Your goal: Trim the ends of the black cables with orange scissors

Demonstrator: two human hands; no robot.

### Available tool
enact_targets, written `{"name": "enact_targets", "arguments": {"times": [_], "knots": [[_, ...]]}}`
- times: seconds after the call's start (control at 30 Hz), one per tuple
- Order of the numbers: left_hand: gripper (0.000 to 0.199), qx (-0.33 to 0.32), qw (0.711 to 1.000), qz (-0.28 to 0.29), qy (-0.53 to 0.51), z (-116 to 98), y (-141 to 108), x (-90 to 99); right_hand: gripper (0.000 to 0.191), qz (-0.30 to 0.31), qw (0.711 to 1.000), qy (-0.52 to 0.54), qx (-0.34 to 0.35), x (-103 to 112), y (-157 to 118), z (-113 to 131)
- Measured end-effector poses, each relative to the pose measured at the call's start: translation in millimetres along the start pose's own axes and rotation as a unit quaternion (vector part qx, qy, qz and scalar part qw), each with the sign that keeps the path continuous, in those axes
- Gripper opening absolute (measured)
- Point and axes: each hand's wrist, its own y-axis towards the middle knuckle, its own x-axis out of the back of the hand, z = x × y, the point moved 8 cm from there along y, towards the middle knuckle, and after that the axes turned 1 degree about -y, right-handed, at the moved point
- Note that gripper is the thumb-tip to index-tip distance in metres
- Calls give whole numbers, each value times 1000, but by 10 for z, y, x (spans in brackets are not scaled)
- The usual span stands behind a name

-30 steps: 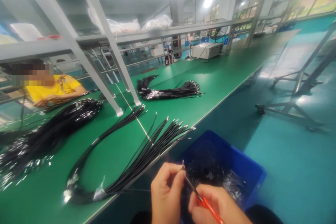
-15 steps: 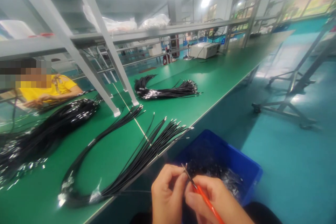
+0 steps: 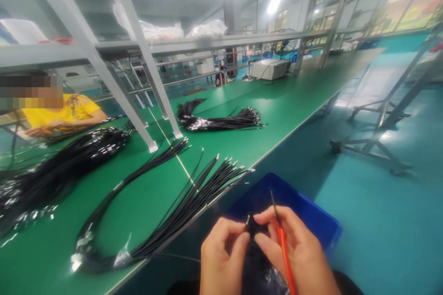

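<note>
My left hand is closed, its thumb and forefinger pinching the metal-tipped end of a thin black cable. My right hand is closed around an orange-handled tool with a slim dark metal tip pointing up and away. Its thumb and forefinger reach toward a small black piece at the cable end; whether they touch it I cannot tell. Left of my hands, a bundle of black cables curves over the green table, partly wrapped in clear plastic. A single cable runs from it toward my left hand.
Below my hands stands a blue bin, its contents partly hidden. More black cable bundles lie further back, with a large heap at left. Metal shelf posts rise from the table. Across it sits a person in yellow.
My right hand has shifted up and slightly right, swinging the orange-handled tool more upright, its tip away from the cable end. A small black piece now shows between my fingertips.
</note>
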Motion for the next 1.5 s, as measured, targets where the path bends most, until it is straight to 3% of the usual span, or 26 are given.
{"name": "enact_targets", "arguments": {"times": [0.13, 0.3, 0.47, 0.6, 0.8, 1.07, 1.3, 1.5], "knots": [[9, -6, 1000, -1, 0, -44, -33, -15, 15, -36, 997, 61, 31, -59, 55, 162], [12, 26, 999, 2, -35, -33, -70, -65, 12, -66, 995, 68, 24, -142, -17, 138], [17, 66, 995, 1, -68, 21, -79, -69, 10, -23, 992, 128, 5, -249, -137, -28], [13, 84, 992, 53, -79, 99, -49, -81, 14, 15, 982, 187, -19, -266, -152, -91], [7, 94, 984, 113, -105, 136, -15, -92, 22, -5, 971, 231, -57, -166, -88, -83], [8, 93, 983, 111, -111, 81, -56, -77, 26, 36, 947, 300, -110, -270, -89, -52], [19, 164, 941, 102, -279, 131, -63, -134, 26, 68, 932, 343, -95, -363, -123, -47], [21, 172, 935, 91, -297, 89, -52, -134, 25, 52, 941, 320, -96, -348, -115, -14]]}}
